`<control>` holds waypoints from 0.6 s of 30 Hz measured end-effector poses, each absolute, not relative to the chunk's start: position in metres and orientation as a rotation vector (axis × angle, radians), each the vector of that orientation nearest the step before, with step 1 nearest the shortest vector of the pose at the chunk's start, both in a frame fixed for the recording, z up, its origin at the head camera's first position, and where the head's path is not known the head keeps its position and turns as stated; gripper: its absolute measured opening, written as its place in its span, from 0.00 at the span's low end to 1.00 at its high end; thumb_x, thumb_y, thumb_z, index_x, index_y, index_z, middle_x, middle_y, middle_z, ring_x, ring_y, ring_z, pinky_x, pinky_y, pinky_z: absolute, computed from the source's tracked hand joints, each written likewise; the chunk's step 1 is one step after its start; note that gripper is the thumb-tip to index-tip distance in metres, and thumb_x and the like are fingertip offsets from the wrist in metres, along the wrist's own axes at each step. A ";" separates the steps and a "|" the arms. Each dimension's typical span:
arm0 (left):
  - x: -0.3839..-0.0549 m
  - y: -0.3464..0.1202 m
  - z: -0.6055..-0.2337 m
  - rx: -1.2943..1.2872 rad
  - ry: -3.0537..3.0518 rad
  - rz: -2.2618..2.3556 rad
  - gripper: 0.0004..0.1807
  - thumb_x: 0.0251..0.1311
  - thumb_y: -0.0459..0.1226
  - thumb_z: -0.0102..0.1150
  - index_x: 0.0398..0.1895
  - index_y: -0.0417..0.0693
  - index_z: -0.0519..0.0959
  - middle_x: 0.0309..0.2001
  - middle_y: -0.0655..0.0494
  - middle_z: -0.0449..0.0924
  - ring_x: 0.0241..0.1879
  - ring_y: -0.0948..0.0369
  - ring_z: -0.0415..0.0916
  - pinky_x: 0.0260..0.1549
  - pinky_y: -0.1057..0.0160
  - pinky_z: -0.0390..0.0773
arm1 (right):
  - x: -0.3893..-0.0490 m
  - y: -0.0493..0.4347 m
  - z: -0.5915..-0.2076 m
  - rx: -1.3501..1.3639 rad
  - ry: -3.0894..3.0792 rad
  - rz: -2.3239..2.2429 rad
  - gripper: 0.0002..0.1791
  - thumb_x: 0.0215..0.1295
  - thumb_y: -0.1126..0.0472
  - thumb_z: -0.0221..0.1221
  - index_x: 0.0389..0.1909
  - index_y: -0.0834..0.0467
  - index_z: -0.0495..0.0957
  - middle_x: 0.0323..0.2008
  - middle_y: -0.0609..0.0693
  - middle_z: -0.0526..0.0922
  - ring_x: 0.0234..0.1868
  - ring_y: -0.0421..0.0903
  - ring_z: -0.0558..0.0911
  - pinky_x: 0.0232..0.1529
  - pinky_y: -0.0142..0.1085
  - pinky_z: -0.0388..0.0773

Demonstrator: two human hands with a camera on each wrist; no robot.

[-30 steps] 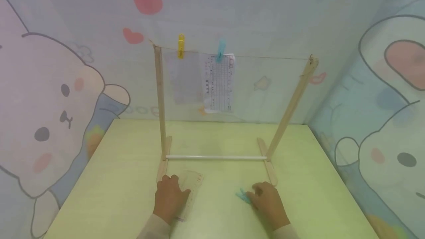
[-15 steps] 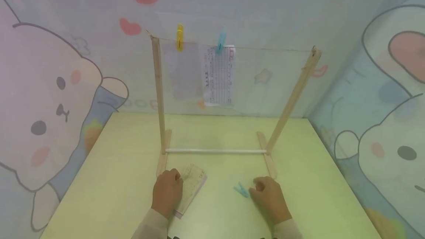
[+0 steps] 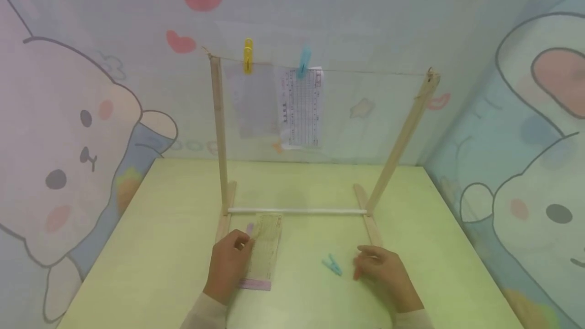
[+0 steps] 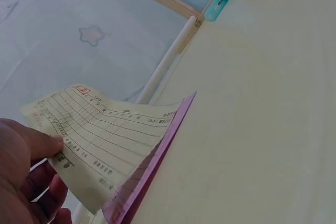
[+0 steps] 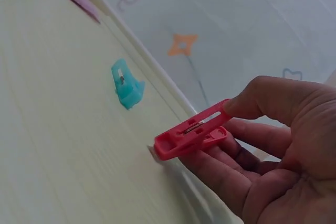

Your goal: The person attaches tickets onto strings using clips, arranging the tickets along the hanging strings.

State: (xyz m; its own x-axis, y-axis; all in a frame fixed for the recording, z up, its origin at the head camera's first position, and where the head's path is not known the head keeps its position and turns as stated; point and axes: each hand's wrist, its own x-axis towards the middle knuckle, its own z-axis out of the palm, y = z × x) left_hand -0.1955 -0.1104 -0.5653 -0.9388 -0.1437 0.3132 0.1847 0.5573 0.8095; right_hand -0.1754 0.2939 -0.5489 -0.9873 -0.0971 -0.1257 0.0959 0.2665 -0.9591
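Observation:
My left hand (image 3: 228, 264) pinches the edge of a yellowish printed form (image 4: 100, 135) between thumb and fingers. The form is raised and bends over a purple sheet (image 4: 149, 174) lying on the table. In the right wrist view, a red clothespin (image 5: 191, 130) is held between the thumb and fingers of my right hand (image 5: 283, 145). Left of that hand, a blue clothespin (image 3: 332, 265) lies on the table. In the head view the red clothespin (image 3: 357, 269) is partly covered by the fingers.
A wooden frame with a white crossbar (image 3: 297, 211) stands behind the hands. From its string (image 3: 365, 72) hang a pale sheet (image 3: 256, 103) under a yellow clothespin (image 3: 248, 56) and a printed form (image 3: 301, 110) under another blue clothespin (image 3: 305, 62). A patterned curtain (image 3: 365, 14) surrounds the table.
My left hand has lifted the yellowish form, which now stands straighter and shows purple paper below it. My right hand has moved right, away from the blue clothespin, with the red clothespin now showing.

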 end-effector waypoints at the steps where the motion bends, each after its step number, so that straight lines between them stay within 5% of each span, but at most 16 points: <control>1: -0.196 -0.111 -0.565 -0.033 -2.442 -1.343 0.05 0.62 0.36 0.72 0.34 0.53 0.83 0.29 0.63 0.83 0.29 0.64 0.77 0.28 0.66 0.78 | -0.176 0.294 -0.549 -0.029 2.368 -1.797 0.28 0.67 0.61 0.68 0.64 0.70 0.75 0.41 0.62 0.89 0.41 0.54 0.90 0.50 0.31 0.81; 9: -0.195 -0.109 -0.558 -0.052 -2.390 -1.462 0.05 0.63 0.37 0.72 0.34 0.54 0.83 0.30 0.61 0.83 0.29 0.62 0.74 0.25 0.66 0.75 | -0.165 0.301 -0.546 -0.271 2.632 -1.417 0.19 0.69 0.54 0.67 0.56 0.61 0.84 0.32 0.42 0.90 0.51 0.41 0.86 0.56 0.30 0.77; 18: -0.194 -0.104 -0.550 -0.098 -2.331 -1.464 0.06 0.63 0.35 0.72 0.34 0.53 0.83 0.32 0.64 0.85 0.34 0.65 0.78 0.37 0.65 0.79 | -0.151 0.314 -0.536 -0.356 2.746 -1.161 0.16 0.66 0.60 0.67 0.53 0.59 0.85 0.37 0.36 0.90 0.52 0.46 0.85 0.53 0.36 0.79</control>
